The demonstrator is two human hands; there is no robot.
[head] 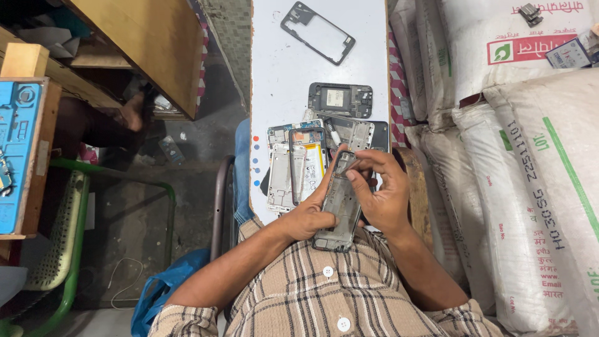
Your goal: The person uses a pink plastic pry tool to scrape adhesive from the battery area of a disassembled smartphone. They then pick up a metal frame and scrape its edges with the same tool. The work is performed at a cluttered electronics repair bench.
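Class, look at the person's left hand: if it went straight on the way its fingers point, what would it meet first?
Probably the pile of phone frames on the white board, just beyond the left hand holding the phone frame; depth is unclear.

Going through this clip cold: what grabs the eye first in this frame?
First, the two hands at centre: the left hand and right hand hold a grey phone frame above a checked shirt. Just beyond them, a pile of phone parts lies on a white board, with a lone frame at its far end. White printed sacks fill the right side.
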